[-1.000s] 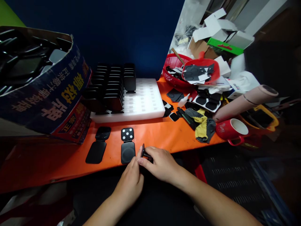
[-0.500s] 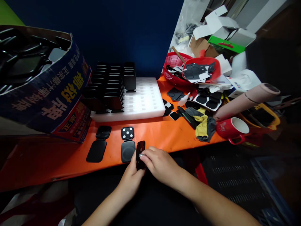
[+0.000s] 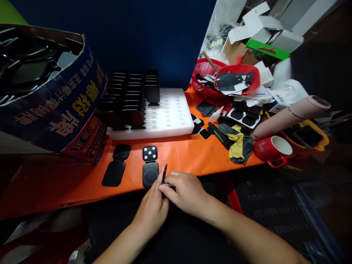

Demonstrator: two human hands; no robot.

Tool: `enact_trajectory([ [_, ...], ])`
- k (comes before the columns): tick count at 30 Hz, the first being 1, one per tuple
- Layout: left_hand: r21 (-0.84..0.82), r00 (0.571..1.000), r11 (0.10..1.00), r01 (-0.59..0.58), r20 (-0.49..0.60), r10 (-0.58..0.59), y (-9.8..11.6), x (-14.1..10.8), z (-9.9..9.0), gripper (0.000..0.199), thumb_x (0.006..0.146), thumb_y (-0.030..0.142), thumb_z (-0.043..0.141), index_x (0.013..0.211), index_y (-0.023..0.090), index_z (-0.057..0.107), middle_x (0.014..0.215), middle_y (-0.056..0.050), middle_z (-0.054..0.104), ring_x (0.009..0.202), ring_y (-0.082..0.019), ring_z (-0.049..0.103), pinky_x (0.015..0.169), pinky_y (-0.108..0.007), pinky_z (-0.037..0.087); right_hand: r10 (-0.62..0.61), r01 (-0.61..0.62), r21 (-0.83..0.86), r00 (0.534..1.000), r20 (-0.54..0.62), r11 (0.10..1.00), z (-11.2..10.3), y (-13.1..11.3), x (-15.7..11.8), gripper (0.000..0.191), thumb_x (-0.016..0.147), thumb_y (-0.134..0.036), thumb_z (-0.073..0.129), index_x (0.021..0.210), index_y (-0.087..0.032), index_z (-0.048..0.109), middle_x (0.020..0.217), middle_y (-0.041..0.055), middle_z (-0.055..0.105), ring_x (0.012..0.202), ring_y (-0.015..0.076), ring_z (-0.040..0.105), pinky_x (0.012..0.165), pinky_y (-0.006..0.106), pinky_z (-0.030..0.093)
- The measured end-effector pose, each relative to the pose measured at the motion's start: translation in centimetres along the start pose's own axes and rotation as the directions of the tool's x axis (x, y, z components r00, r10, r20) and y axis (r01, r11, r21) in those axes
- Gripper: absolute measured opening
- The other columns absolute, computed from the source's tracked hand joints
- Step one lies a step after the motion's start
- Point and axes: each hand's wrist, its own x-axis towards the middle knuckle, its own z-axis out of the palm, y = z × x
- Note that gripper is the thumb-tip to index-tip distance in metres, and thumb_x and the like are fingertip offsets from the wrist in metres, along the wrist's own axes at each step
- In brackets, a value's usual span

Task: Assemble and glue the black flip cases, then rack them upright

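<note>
My left hand (image 3: 154, 201) grips a thin black plate (image 3: 164, 173), seen nearly edge-on at the table's front edge. The fingers of my right hand (image 3: 185, 190) are pinched round a small ridged metallic piece (image 3: 168, 185) against the plate; its exact shape is partly hidden. Just behind my left hand lies an opened black hinged piece, its upper square (image 3: 150, 153) with white dots and its lower half (image 3: 150, 174) with a faint circle. Further left rests another opened black hinged piece (image 3: 113, 173).
A white foam tray (image 3: 173, 113) holds rows of upright black pieces (image 3: 134, 112). At left stands a blue carton (image 3: 82, 95) full of black parts. Toward the right are a red basket (image 3: 198, 88), a yellow-grey glove (image 3: 236, 146), a red mug (image 3: 265, 149) and a pink tumbler (image 3: 291, 117).
The black plate has turned from showing its face to nearly edge-on. My left hand has rotated with it, and my right fingers have shifted slightly along it.
</note>
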Motion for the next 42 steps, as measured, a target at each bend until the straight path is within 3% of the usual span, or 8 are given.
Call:
enact_trajectory([
  [4, -0.293, 0.998, 0.954, 0.062, 0.027, -0.057, 0.8, 0.4, -0.3, 0.048, 0.090, 0.029, 0.041, 0.137, 0.020, 0.035, 0.128, -0.013, 0.054, 0.120, -0.028, 0.049, 0.099, -0.043, 0.040, 0.006, 0.002, 0.259, 1.000, -0.029, 0.966, 0.2, 0.4, 0.2, 0.018, 0.083, -0.030, 0.054, 0.071, -0.018, 0.060, 0.073, -0.0005, 0.057, 0.066, 0.0116, 0.050, 0.059, 0.023, 0.033],
  [10, -0.661, 0.949, 0.680, 0.317, 0.222, -0.226, 1.3, 0.6, -0.6, 0.066, 0.089, 0.041, 0.045, 0.144, 0.021, 0.015, 0.113, -0.012, 0.063, 0.087, -0.024, 0.067, 0.076, -0.040, 0.054, 0.198, -0.218, 0.765, 0.973, 0.120, 0.606, 0.5, 2.3, 0.4, 0.034, 0.093, -0.045, 0.033, 0.085, -0.018, 0.052, 0.055, -0.0051, 0.046, 0.047, 0.0095, 0.046, 0.048, 0.022, 0.036],
  [16, -0.155, 0.991, 0.983, 0.101, 0.106, -0.085, 0.4, -0.2, -0.8, 0.055, 0.090, 0.034, 0.044, 0.142, 0.027, 0.027, 0.137, -0.008, 0.048, 0.122, -0.024, 0.049, 0.099, -0.040, 0.041, 0.120, -0.127, 0.360, 0.992, 0.044, 0.924, -0.8, 1.5, -0.2, 0.025, 0.093, -0.027, 0.037, 0.076, -0.017, 0.053, 0.077, 0.0025, 0.059, 0.072, 0.0137, 0.053, 0.066, 0.026, 0.040],
  [24, 0.310, 0.984, 0.947, -0.089, 0.178, 0.034, 1.2, -1.1, -1.1, 0.059, 0.090, 0.019, 0.033, 0.145, 0.028, 0.015, 0.122, -0.010, 0.058, 0.107, -0.024, 0.060, 0.085, -0.039, 0.051, 0.101, -0.125, 0.321, 0.991, 0.091, 0.939, -1.4, 2.0, -1.2, 0.019, 0.089, -0.029, 0.046, 0.076, -0.017, 0.055, 0.076, 0.0013, 0.057, 0.071, 0.0130, 0.051, 0.064, 0.024, 0.037],
  [28, 0.262, 0.983, 0.963, -0.055, 0.183, 0.006, 1.5, -1.0, -1.0, 0.052, 0.090, 0.022, 0.034, 0.142, 0.028, 0.026, 0.120, -0.010, 0.060, 0.100, -0.027, 0.063, 0.081, -0.040, 0.050, 0.220, -0.199, 0.494, 0.975, 0.016, 0.846, 0.2, 2.5, -1.0, 0.031, 0.088, -0.034, 0.048, 0.062, -0.017, 0.047, 0.061, -0.0032, 0.048, 0.059, 0.0097, 0.043, 0.054, 0.022, 0.032],
  [32, -0.164, 0.993, 0.981, 0.107, 0.066, -0.098, 1.3, 0.0, -0.7, 0.043, 0.089, 0.036, 0.045, 0.129, 0.023, 0.046, 0.117, -0.008, 0.063, 0.105, -0.025, 0.059, 0.089, -0.037, 0.046, 0.199, -0.171, 0.714, 0.979, 0.045, 0.679, 1.0, 2.3, -0.4, 0.033, 0.086, -0.045, 0.049, 0.070, -0.017, 0.053, 0.062, -0.0028, 0.049, 0.057, 0.0094, 0.044, 0.054, 0.022, 0.034],
  [37, -0.664, 0.951, 0.701, 0.260, 0.050, -0.305, 1.1, 1.3, -1.2, 0.043, 0.084, 0.045, 0.053, 0.114, 0.015, 0.057, 0.102, -0.010, 0.068, 0.090, -0.024, 0.064, 0.081, -0.036, 0.049, 0.184, -0.314, 0.902, 0.945, 0.269, 0.295, 0.8, 2.3, 0.2, 0.040, 0.087, -0.054, 0.040, 0.082, -0.017, 0.053, 0.049, -0.0075, 0.042, 0.038, 0.0052, 0.032, 0.040, 0.018, 0.024],
  [42, -0.468, 0.979, 0.868, 0.168, -0.024, -0.203, 1.4, 0.6, -2.5, 0.039, 0.085, 0.040, 0.053, 0.115, 0.017, 0.061, 0.106, -0.009, 0.068, 0.099, -0.025, 0.062, 0.092, -0.037, 0.045, 0.188, -0.420, 0.876, 0.905, 0.382, 0.239, 0.6, 2.2, -0.1, 0.030, 0.086, -0.044, 0.048, 0.081, -0.015, 0.055, 0.059, -0.0040, 0.049, 0.042, 0.0043, 0.035, 0.039, 0.016, 0.026],
])
